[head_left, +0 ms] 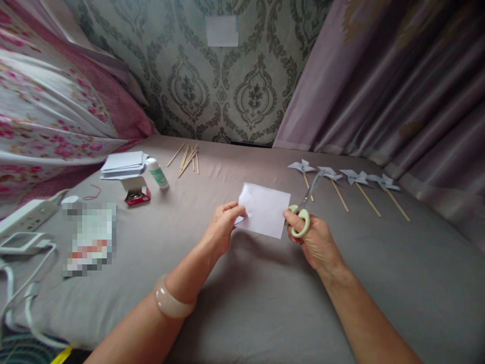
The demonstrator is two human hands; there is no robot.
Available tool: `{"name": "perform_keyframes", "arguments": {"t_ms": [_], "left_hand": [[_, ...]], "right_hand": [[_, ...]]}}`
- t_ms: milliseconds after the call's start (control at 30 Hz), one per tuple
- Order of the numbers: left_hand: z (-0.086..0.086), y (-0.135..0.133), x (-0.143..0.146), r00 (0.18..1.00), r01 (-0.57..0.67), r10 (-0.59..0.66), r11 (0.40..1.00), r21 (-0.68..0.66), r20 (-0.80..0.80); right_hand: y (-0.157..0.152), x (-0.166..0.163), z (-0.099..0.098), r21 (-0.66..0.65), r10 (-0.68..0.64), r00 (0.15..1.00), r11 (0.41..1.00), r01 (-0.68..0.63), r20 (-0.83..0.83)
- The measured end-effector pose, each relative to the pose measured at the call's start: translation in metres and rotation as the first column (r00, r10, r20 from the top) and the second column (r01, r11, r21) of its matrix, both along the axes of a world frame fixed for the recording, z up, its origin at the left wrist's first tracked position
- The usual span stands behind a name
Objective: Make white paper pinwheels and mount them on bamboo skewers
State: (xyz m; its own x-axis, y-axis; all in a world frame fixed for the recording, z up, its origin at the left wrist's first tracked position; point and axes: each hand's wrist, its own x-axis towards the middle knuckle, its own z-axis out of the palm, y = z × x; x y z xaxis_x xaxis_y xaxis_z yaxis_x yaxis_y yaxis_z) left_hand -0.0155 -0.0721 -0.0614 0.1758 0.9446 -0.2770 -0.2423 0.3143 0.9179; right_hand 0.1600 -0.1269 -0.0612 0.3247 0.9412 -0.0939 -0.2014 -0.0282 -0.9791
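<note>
My left hand (223, 225) pinches the left edge of a white square of paper (265, 208) and holds it just above a grey bed sheet (242, 303). My right hand (316, 240) grips scissors with pale green handles (305, 210); the blades point up and away to the right of the paper. The two hands are close together, with the paper between them. A pale bangle sits on my left wrist.
Several finished white paper pinwheels on wooden sticks (352, 184) lie to the right. Loose wooden sticks (187, 159), a glue stick (157, 173), a stack of white paper (123, 164) and a small red box (136, 192) lie at the back left. A power strip (28, 215) and cables lie far left.
</note>
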Motion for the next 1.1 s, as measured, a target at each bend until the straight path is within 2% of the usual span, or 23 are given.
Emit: {"name": "perform_keyframes", "arguments": {"t_ms": [100,200,367,500,633,733,1000,1100], "left_hand": [[0.001,0.0,0.001,0.997,0.067,-0.066,0.997,-0.032,0.036],[0.003,-0.001,0.001,0.997,0.072,-0.071,0.996,-0.045,0.034],[0.003,0.0,0.001,0.995,0.026,-0.022,0.999,-0.047,0.095],[0.001,-0.002,0.003,0.98,-0.005,0.012,1.0,-0.031,0.199],[0.0,-0.011,0.014,0.949,0.025,0.012,0.994,-0.111,0.316],[-0.003,-0.021,0.023,0.944,0.061,-0.005,0.985,-0.16,0.33],[-0.012,-0.022,0.026,0.971,0.065,-0.038,0.992,-0.11,0.235],[-0.01,-0.014,0.021,0.972,-0.011,0.031,0.996,-0.088,0.233]], "right_hand": [[0.0,0.001,-0.003,0.01,-0.005,1.0,1.0,0.004,0.012],[0.001,0.001,-0.006,0.029,-0.017,0.999,0.999,0.016,0.04],[0.001,0.0,-0.008,0.061,-0.043,0.998,0.997,0.04,0.049],[0.001,-0.004,-0.009,0.111,-0.113,0.994,0.988,0.111,0.013],[0.002,-0.01,-0.008,0.168,-0.195,0.978,0.964,0.206,-0.081],[0.002,-0.014,-0.009,0.173,-0.22,0.972,0.957,0.231,-0.082],[0.001,-0.013,-0.014,0.154,-0.173,0.985,0.974,0.169,0.017],[-0.002,-0.011,-0.009,0.052,-0.029,0.997,0.998,0.025,0.077]]}}
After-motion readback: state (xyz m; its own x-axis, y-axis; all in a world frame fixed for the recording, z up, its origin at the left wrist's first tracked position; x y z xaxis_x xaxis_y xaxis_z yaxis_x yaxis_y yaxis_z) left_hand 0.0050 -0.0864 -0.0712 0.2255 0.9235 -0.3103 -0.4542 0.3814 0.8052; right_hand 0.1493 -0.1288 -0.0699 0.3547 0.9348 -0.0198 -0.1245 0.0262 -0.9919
